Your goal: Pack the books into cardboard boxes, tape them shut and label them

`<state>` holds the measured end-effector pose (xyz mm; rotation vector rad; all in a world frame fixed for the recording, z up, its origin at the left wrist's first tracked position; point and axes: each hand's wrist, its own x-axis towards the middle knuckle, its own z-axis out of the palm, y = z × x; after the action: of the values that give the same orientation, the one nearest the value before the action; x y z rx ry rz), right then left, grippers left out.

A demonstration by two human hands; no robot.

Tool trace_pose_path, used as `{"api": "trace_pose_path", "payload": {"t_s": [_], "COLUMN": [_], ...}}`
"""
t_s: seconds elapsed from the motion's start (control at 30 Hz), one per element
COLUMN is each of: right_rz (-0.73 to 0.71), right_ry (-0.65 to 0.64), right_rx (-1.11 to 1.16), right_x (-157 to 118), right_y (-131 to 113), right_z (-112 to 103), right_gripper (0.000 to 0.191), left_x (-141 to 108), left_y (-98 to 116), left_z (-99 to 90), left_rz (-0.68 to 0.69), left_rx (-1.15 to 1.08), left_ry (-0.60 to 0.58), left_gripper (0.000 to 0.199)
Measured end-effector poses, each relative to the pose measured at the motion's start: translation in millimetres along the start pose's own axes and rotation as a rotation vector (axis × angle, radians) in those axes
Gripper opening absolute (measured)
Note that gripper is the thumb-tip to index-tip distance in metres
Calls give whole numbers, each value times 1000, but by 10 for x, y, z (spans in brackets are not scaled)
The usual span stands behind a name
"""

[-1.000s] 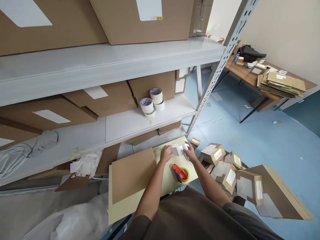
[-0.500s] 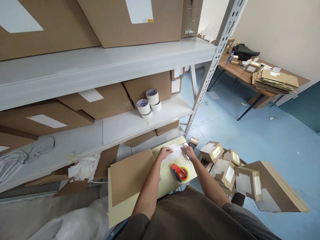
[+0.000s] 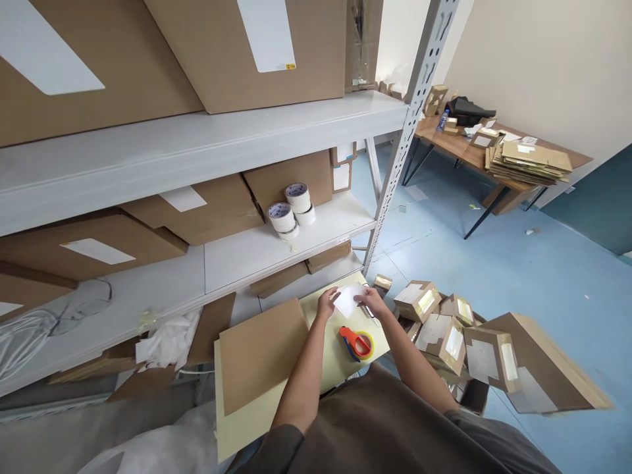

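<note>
My left hand (image 3: 328, 303) and right hand (image 3: 372, 303) pinch opposite sides of the white paper (image 3: 348, 301); apply light, even tension, clear of the red tape dispenser (image 3: 356, 343).

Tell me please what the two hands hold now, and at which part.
A white paper sheet: the left hand grips its left edge, the right hand its right edge.
</note>
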<state>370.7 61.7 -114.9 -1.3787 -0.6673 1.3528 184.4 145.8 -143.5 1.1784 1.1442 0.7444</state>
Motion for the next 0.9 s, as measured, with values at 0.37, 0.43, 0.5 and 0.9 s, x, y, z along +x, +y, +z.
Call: {"api": "trace_pose_path", "payload": {"t_s": [0.37,0.43,0.5,0.9], "right_rz": [-52,-24,-3,-112], "right_ry": [-208,-229,-290,-324], "right_rx": [-124,-117,-125,-22], "right_x": [-187,-326,-480,-946], "right_y": [-100,-72,-45,-63], "right_z": [763,896,977,1049], "right_gripper": [43,38,36,31], "left_x": [-1163,-1288,-1376,-1582], "left_y": [51,101,171,457], "left_z": [-579,-644,-699,-628], "left_rz": [-54,-24,1,35], "left_rx": [-168,-263,-316,-352], "left_ry": [131,298,403,431], "left_gripper": [60,60,60,61]}}
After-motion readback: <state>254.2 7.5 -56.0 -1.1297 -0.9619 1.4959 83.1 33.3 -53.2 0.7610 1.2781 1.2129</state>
